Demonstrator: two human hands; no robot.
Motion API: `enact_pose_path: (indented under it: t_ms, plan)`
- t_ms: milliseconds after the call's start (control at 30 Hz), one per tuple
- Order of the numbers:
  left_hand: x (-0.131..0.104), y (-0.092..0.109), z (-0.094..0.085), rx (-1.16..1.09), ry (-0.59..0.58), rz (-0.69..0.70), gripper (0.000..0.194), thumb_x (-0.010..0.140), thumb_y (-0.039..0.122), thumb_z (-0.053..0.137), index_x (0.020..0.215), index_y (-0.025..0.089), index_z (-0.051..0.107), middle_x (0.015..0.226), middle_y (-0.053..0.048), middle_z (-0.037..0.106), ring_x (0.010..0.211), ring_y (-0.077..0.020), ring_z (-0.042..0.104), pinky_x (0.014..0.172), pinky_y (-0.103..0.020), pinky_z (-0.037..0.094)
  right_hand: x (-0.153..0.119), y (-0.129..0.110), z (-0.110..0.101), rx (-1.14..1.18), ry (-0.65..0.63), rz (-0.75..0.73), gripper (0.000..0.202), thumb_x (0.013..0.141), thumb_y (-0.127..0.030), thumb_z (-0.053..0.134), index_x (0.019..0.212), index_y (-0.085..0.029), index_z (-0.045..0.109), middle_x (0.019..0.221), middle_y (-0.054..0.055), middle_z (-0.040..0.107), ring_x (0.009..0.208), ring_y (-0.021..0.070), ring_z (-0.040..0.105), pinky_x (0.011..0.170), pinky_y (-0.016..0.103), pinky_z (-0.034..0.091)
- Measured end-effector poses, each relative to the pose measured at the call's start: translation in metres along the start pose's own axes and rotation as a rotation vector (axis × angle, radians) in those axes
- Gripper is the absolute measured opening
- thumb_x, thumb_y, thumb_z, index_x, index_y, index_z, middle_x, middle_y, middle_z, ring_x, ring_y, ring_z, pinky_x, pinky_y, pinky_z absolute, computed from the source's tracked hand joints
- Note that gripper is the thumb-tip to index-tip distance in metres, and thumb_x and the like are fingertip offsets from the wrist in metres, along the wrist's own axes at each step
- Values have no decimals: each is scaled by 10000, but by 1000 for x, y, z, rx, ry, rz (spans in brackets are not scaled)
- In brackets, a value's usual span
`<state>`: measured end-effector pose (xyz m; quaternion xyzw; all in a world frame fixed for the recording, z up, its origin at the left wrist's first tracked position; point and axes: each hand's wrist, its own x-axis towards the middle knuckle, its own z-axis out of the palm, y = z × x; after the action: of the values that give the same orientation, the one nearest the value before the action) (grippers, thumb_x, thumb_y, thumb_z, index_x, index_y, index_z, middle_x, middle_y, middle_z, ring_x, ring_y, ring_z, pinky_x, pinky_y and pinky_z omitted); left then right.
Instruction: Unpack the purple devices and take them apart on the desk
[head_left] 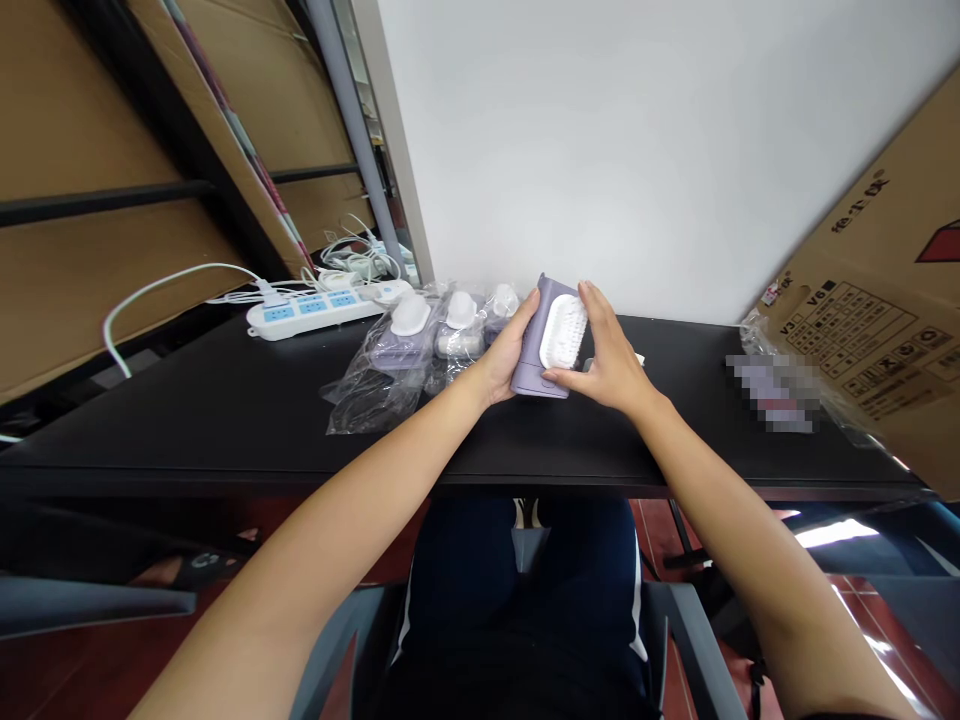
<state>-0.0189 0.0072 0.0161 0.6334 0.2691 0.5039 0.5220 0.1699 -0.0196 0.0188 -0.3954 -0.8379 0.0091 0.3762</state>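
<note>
A purple box-shaped item is held up over the black table, tilted, in my left hand, whose fingers wrap its left side. On its face is a white brush with bristles showing. My right hand grips this brush between the thumb at its lower edge and the fingers at its upper right. To the left, several similar purple and white items lie in clear plastic bags on the table. A small white piece, partly hidden, lies behind my right hand.
The black table runs below a white wall. A white power strip with cables sits at the back left. At the right are a pixelated pack, clear plastic and a large cardboard box.
</note>
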Motion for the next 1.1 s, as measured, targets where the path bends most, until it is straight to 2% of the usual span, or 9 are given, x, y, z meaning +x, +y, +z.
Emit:
enact_pose_path:
  t_ms: [133,267,367,467,633,733,867,967,1100]
  plan:
    - [0,-3,0,8,-76,-2,835,972,855,272,1321,225,695,1061,-176,795,1129,-383,746,943,-571,633,2,0,-4,-32,-3,1,1277,746,-854,747,1740,-372,106,1802,93,184,1641,442,201,1298,681,268]
    - [3,-5,-2,-12,-18,38,872,944,890,282,1299,212,700,1055,-187,786,1113,-394,742,935,-577,632,1,-1,1,-2,31,41,1181,817,-825,699,1738,-344,138,1788,109,215,1628,424,243,1280,653,326]
    - [7,-5,-1,-193,66,9,832,941,882,363,1296,202,684,1097,-187,778,1130,-387,732,949,-564,628,-2,-6,9,58,89,112,967,945,-743,596,1723,-324,205,1743,132,310,1562,403,372,1219,620,423]
    - [9,-3,0,-467,148,-15,698,919,788,599,1324,223,646,1177,-144,762,1190,-353,713,1011,-504,606,-3,-13,17,170,115,235,859,976,-699,581,1693,-334,281,1645,147,451,1363,378,574,1106,590,526]
    - [11,-3,-1,-665,289,85,661,790,486,879,1348,281,589,1222,-64,732,1233,-286,688,1062,-390,560,6,-21,22,738,-12,616,826,915,-697,653,1586,-298,381,1211,120,714,855,257,734,657,379,620]
    - [11,-1,-5,-638,300,108,656,750,409,885,1321,263,598,1185,-72,734,1199,-284,691,1027,-392,570,11,-16,20,1135,-111,710,612,824,-548,780,1318,-263,558,1003,69,744,801,222,743,560,282,574]
    - [12,1,-12,-567,255,84,578,724,329,870,1243,258,626,1121,-49,741,1117,-271,710,954,-406,595,15,1,14,1278,181,739,412,722,-368,838,1055,-246,629,905,4,723,774,158,705,595,227,565]
    - [15,-4,-15,-508,278,28,464,777,453,843,1144,248,646,1051,-40,737,1012,-247,724,862,-377,604,15,14,8,1247,372,744,325,716,-395,834,915,-236,632,831,-23,676,729,122,628,614,218,541]
    - [20,-18,-15,-286,432,0,401,794,531,853,992,228,680,904,-10,695,838,-180,681,723,-273,552,12,16,-1,1089,313,679,384,690,-477,877,861,-229,639,807,-26,644,738,124,579,658,241,517]
